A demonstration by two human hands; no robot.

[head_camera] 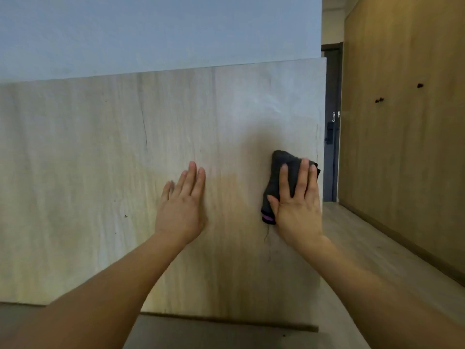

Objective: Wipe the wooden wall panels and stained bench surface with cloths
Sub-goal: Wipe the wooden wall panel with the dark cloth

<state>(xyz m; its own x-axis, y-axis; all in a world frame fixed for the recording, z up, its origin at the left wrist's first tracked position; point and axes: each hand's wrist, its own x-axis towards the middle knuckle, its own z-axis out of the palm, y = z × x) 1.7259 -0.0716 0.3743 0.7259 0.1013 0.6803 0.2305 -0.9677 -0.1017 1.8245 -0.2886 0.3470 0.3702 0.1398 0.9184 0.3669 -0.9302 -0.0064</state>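
Two bare forearms reach up from the bottom corners toward a pale wooden wall panel (100, 172) that stands upright and fills most of the view. At the panel's foot runs a grey-brown bench surface (214, 333), seen only as a narrow strip between the arms.

On the left, the left hand (182, 210) lies flat against the panel, palm to the wood, its fingers (191, 177) straight and close together, pointing up and holding nothing.

On the right, the right hand (298, 205) presses a dark cloth (281, 170) against the panel near the panel's right edge. Its fingers are straight and slightly spread, laid over the cloth rather than curled round it. The bunched cloth sits under the fingers and palm; it sticks out above the fingertips and to the left of the thumb, where a purple edge shows at its lower end. A loose thread hangs from the cloth down the wood. The two hands are well apart, at about the same height.

Above the panel rises a plain pale blue-grey wall (151, 28). Beyond the panel's right edge a wooden floor (364, 243) leads back to a dark door (331, 122) with a metal handle, and tall brown wooden panels (407, 122) line the right side.
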